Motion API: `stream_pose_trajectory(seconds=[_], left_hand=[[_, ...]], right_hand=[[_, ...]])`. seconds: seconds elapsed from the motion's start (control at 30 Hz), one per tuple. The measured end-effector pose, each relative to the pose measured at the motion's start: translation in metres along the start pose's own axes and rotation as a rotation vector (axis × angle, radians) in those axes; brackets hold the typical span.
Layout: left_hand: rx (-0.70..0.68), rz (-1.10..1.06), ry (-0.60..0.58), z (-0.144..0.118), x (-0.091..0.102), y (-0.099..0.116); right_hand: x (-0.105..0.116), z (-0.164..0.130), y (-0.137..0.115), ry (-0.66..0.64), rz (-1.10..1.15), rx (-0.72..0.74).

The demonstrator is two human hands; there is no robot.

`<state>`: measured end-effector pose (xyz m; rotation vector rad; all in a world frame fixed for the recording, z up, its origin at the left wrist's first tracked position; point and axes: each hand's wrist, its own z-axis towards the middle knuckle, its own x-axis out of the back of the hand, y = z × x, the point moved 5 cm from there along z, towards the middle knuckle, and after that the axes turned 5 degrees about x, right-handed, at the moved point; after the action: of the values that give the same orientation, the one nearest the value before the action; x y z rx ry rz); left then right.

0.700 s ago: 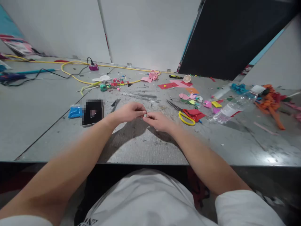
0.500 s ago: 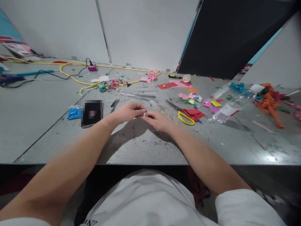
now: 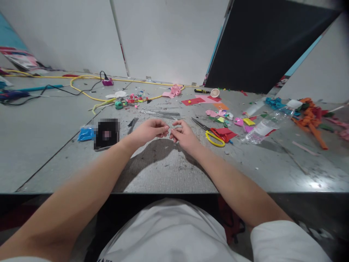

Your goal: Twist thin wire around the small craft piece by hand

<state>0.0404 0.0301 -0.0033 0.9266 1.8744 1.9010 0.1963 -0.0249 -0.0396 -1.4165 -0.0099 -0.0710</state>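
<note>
Left hand [image 3: 149, 130] and right hand [image 3: 183, 135] met fingertip to fingertip over grey table [image 3: 163, 171], pinching tiny pale piece [image 3: 168, 130], barely visible. Slack pinch could drop it among scraps; yellow-handled scissors [image 3: 214, 135] lay just right.

We look from our single head camera forward and down, close over the counter [image 3: 169, 171] from its near edge.

No readable text.
Dark letters sat on the shirt [image 3: 174, 236] at the bottom edge, cut off and illegible; the bottle [image 3: 263, 128] bore a white label too small and blurred to read.
</note>
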Motion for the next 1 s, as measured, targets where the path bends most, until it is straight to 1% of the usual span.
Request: stream_pose_trajectory(seconds=[0.1, 0.2, 0.3, 0.47, 0.6, 0.83, 0.9, 1.0], left_hand=[[-0.059, 0.024, 0.001, 0.000, 0.000, 0.002], [-0.069, 0.019, -0.008, 0.000, 0.000, 0.002], [-0.014, -0.003, -0.016, 0.000, 0.001, 0.000], [0.095, -0.053, -0.014, -0.002, 0.000, -0.001], [0.120, -0.107, -0.013, -0.003, 0.000, -0.002], [0.132, -0.139, 0.015, 0.002, 0.004, -0.009], [0.122, -0.127, 0.031, 0.002, 0.004, -0.008], [0.108, -0.094, 0.059, 0.001, 0.004, -0.005]], right_hand=[[0.000, 0.001, 0.001, 0.034, 0.040, -0.021], [0.001, 0.002, 0.001, 0.031, 0.016, -0.004], [0.000, 0.000, 0.000, 0.024, -0.048, 0.018], [-0.001, -0.005, -0.007, 0.064, -0.098, 0.103], [-0.003, -0.006, -0.009, 0.019, -0.145, 0.131], [-0.002, -0.003, -0.001, -0.038, -0.175, 0.091], [-0.003, -0.004, -0.002, -0.073, -0.229, 0.094], [-0.005, -0.008, -0.008, -0.140, -0.380, 0.157]])
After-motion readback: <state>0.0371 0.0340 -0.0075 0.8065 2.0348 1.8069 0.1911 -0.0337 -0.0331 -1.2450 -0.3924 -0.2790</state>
